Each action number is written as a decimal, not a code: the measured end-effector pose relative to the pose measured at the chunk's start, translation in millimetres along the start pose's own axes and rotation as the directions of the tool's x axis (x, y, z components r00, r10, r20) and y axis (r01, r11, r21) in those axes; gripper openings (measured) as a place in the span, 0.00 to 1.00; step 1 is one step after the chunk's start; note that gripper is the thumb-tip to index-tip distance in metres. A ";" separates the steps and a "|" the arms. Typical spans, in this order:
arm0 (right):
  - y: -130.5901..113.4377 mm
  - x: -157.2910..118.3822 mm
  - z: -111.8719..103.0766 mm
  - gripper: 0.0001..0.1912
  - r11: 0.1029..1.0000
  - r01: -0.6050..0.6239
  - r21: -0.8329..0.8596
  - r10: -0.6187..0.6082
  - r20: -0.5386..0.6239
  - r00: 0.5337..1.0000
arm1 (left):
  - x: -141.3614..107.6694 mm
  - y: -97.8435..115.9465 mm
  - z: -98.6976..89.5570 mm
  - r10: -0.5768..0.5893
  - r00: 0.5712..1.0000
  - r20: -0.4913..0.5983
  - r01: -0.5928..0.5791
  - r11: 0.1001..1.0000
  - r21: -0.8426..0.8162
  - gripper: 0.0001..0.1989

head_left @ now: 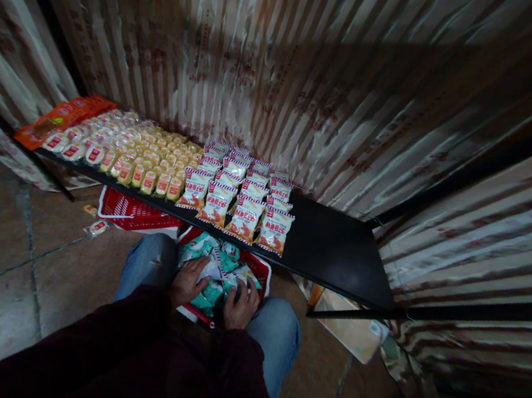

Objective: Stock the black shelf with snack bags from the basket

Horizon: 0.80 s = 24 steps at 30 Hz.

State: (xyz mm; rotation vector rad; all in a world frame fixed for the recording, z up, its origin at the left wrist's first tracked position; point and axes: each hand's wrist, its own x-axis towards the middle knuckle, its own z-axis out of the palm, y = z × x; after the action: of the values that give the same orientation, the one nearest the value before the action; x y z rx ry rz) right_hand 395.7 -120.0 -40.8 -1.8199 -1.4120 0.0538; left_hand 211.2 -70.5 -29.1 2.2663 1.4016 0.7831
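Between my knees stands a red basket (264, 271) filled with teal and white snack packets (211, 294). My left hand (189, 283) lies over the packets on the left side, fingers extended and thumb apart, touching a white packet. On the right side, my right hand (242, 304) rests with spread, slightly bent fingers on the packets near the basket's rim. Neither hand visibly lifts a packet. Just beyond the basket, upright orange and white snack bags (245, 217) stand in rows on a black shelf (334, 247).
Left along the shelf are yellow packaged cakes (148, 182), white packaged cakes (74, 151) and orange bags (64, 120). Another red basket (130, 211) sits beneath. Small packets (98, 228) lie on the floor. A flattened carton (351, 327) is under the right end. Striped curtains (268, 58) hang behind.
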 end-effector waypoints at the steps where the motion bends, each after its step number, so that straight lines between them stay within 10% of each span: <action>1: -1.6 -0.6 -0.5 0.18 1.000 0.006 0.005 -0.006 0.012 1.000 | 0.7 1.3 -0.4 -0.013 1.000 -0.014 0.013 1.000 -0.003 0.25; 14: -17.5 2.6 -13.5 0.26 0.924 -0.151 0.352 0.089 0.187 0.978 | 10.7 29.8 -22.8 0.088 0.995 0.050 -0.087 0.996 -0.021 0.26; 24: -24.8 20.1 -15.4 0.26 0.374 -0.717 0.589 0.572 0.463 0.678 | 15.7 52.3 -27.7 0.228 0.960 0.160 -0.233 0.972 0.011 0.26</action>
State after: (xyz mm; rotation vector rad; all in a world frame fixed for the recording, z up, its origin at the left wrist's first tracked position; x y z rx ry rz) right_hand 391.1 -111.0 -6.8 -1.5259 -0.4878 1.0967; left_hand 235.8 -79.1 26.3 2.4853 1.0984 0.6368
